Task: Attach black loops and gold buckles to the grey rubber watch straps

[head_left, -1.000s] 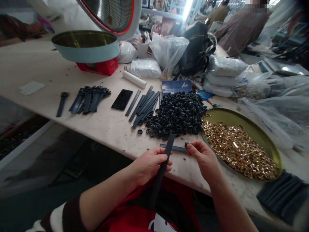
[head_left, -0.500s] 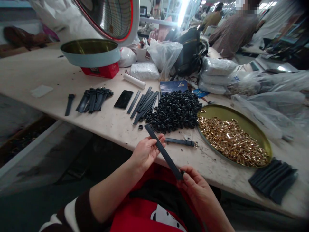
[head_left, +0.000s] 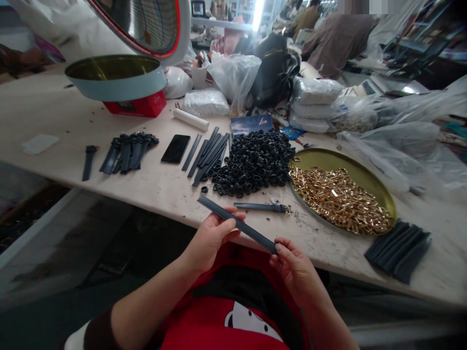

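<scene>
A flat dark strap (head_left: 251, 233) slants between my two hands above the table's front edge. My left hand (head_left: 215, 233) is closed around its middle, the thumb lying on top. At the strap's lower right end my right hand (head_left: 292, 257) pinches it between thumb and fingers. Just beyond lies a single strap with a gold buckle (head_left: 262, 207). Behind that is a heap of small dark loops (head_left: 255, 163), with several plain straps (head_left: 209, 155) to its left. Gold buckles (head_left: 343, 199) fill part of a round tray (head_left: 379, 184) on the right.
A phone (head_left: 175, 148), a bundle of buckled straps (head_left: 127, 151) and a pale blue tin (head_left: 116, 90) on a red box (head_left: 138, 104) stand left. Dark strips (head_left: 397, 250) lie at right. Plastic-wrapped packs (head_left: 315, 102) and a fan (head_left: 146, 24) are behind; a person (head_left: 339, 43) is farther back.
The strap has turned to a flatter slant, its right end rising with my right hand. My head view has shifted a little, moving the table's contents left in the picture.
</scene>
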`<state>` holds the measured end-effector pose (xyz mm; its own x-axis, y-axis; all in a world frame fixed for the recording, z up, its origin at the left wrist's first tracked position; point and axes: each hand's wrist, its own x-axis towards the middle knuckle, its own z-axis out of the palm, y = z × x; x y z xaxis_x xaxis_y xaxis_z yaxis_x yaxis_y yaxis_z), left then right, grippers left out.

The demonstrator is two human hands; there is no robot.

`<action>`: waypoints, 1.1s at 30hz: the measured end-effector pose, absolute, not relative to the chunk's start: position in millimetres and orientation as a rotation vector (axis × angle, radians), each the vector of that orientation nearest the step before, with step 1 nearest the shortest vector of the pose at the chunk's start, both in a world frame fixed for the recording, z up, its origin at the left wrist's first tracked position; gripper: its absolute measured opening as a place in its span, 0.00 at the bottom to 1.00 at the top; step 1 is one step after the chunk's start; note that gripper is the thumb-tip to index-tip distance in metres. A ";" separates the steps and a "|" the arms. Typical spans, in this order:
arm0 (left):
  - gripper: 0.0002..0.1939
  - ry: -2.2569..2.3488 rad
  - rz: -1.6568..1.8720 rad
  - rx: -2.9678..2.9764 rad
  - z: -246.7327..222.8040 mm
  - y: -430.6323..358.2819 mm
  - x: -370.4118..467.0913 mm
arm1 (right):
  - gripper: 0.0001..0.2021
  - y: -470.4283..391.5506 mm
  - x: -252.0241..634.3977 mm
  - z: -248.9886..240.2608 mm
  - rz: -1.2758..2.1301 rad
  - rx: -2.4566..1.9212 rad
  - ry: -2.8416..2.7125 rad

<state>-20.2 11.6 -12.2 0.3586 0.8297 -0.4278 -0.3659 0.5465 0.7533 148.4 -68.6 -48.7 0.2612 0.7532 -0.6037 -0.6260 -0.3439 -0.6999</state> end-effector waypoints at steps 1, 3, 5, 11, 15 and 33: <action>0.17 0.860 0.757 0.665 -12.5 8.3 -25.2 | 0.15 -68.2 152.7 -48.5 1.438 -1.295 -0.135; 0.19 0.770 0.561 0.751 -10.8 5.4 -34.5 | 0.15 -68.1 161.8 -47.2 1.514 -1.298 -0.166; 0.16 0.712 0.357 0.775 -7.4 7.6 -40.2 | 0.14 -67.6 170.4 -44.9 1.624 -1.307 -0.242; 0.14 0.639 -0.076 0.727 -11.9 15.8 -26.1 | 0.14 -55.8 179.7 -39.2 1.691 -1.434 -0.647; 0.09 0.723 -0.151 0.802 -22.6 13.3 -12.3 | 0.17 -48.1 176.4 -41.5 1.604 -1.462 -0.593; 0.14 0.971 0.102 1.803 -29.2 5.3 -4.6 | 0.13 -56.8 151.7 -51.1 1.371 -1.515 -0.722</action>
<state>-4.6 5.3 -29.2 0.6687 0.6526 -0.3563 0.5644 -0.1335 0.8146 151.7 -56.8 -51.1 0.2019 0.8873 -0.4146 -0.1598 -0.3878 -0.9078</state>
